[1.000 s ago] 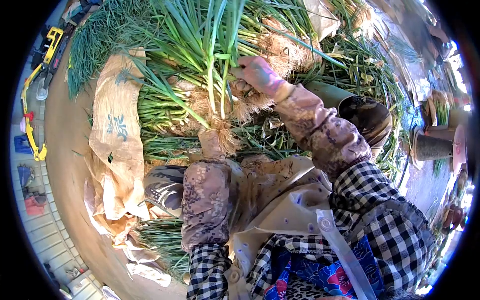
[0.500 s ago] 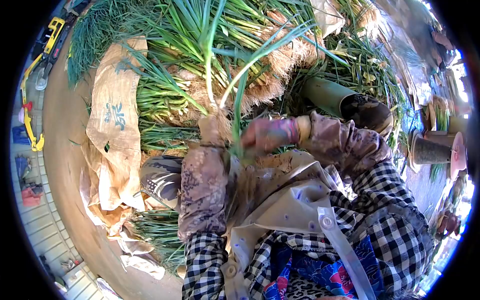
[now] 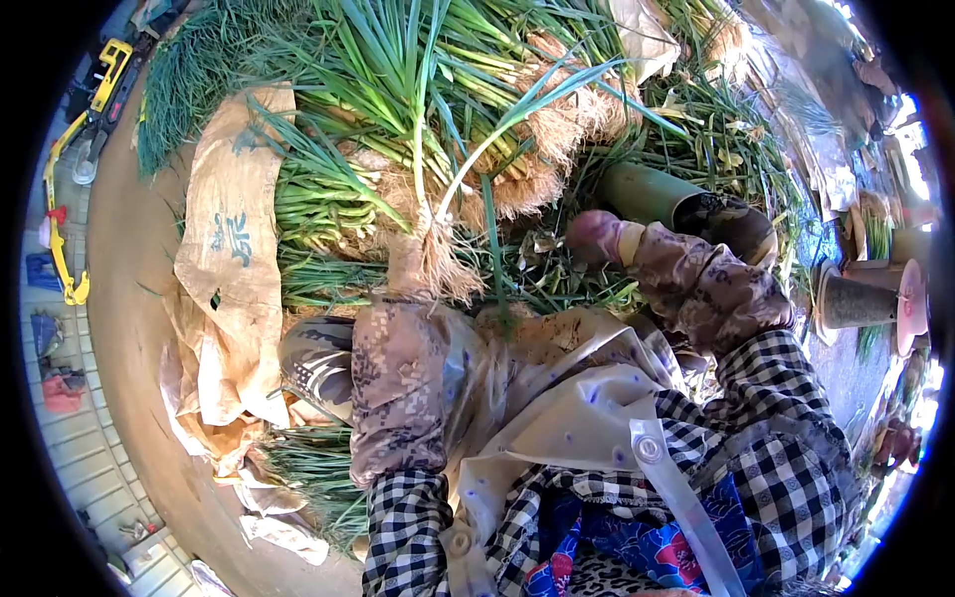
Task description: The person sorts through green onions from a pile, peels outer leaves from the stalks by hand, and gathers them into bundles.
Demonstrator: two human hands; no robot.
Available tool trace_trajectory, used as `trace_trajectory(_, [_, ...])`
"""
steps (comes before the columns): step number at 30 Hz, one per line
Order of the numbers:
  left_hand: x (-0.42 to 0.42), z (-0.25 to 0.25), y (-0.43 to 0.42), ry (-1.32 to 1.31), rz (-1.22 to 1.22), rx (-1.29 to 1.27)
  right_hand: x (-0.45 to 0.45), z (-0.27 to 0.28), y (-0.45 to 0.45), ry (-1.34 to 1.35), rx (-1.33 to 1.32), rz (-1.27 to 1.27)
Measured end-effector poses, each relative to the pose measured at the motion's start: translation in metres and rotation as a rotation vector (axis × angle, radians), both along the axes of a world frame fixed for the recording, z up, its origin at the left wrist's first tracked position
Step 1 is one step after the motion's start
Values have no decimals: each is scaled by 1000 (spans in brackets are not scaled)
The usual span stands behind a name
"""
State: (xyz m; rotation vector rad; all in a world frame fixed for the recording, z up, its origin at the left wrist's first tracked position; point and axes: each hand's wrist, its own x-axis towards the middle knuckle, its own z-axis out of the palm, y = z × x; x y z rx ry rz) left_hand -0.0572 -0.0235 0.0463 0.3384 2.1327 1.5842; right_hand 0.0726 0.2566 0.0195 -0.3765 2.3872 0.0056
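Note:
My left hand (image 3: 406, 261) is closed around the root end of a few green onions (image 3: 420, 169). Their white stems spread apart above it, and pale roots hang beside the wrist. A detached green leaf (image 3: 492, 239) stands out just right of these roots, away from both hands. My right hand (image 3: 597, 238), in a pinkish glove, is off to the right near a green boot top; its fingers are blurred. Behind the held stalks lies a heap of green onions (image 3: 328, 204) with bushy roots.
A tan printed sack (image 3: 231, 229) lies at the left. Loose leaves (image 3: 731, 144) cover the ground around the green boot (image 3: 647, 191). At the right is a dark spool-like object (image 3: 860, 298) with pale ends. Yellow equipment (image 3: 60, 239) is at the far left.
My right hand moved from the upright stalks down toward my lap, then out to the right. One held stalk now leans right, and a green leaf has come away from the bunch.

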Motion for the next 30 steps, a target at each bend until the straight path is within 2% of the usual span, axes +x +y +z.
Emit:
trace_trajectory(1, [1,-5,1,-35,12,49,-9,8,-3,363,-265,-54])
trace_trajectory(2, [2,-9,3,-73,20,96,-22,8,-5,284,-725,-435])
trace_trajectory(3, [5,-11,3,-89,26,121,-38,21,-15,466,-800,-394])
trace_trajectory(4, [8,-12,4,-102,28,139,-48,34,-34,84,-1335,-937])
trace_trajectory(7, [13,-17,6,-93,29,139,-75,63,-64,-117,-1948,-1274])
trace_trajectory(10, [16,-20,7,-33,32,91,-90,69,-73,134,-1795,-1160])
trace_trajectory(11, [16,-21,7,-5,30,65,-87,84,-81,254,-1669,-1069])
trace_trajectory(13, [16,-25,10,41,29,19,-88,109,-95,267,-1647,-986])
trace_trajectory(17, [23,-28,17,133,51,-60,-116,107,-112,302,-1432,-1074])
trace_trajectory(19, [34,-28,24,198,191,146,-120,101,-125,177,-1432,-918])
trace_trajectory(20, [40,-24,33,240,296,482,-113,105,-132,99,-1471,-856])
trace_trajectory(21, [40,-19,30,93,334,562,-117,89,-138,236,-1344,-684])
trace_trajectory(23, [38,-12,25,-203,405,719,-119,78,-133,425,-1328,-529])
trace_trajectory(24, [40,-12,17,-379,391,757,-120,81,-128,468,-1302,-701])
trace_trajectory(25, [40,-16,15,-374,387,735,-120,85,-121,508,-1268,-874])
trace_trajectory(26, [39,-22,12,-369,380,711,-119,93,-115,623,-1332,-915])
trace_trajectory(27, [38,-16,13,-366,369,687,-125,87,-105,580,-1358,-982])
trace_trajectory(29, [47,-12,20,-400,410,721,-137,83,-92,633,-1213,-921])
trace_trajectory(30, [50,-14,24,-408,416,757,-140,85,-89,567,-1185,-957])
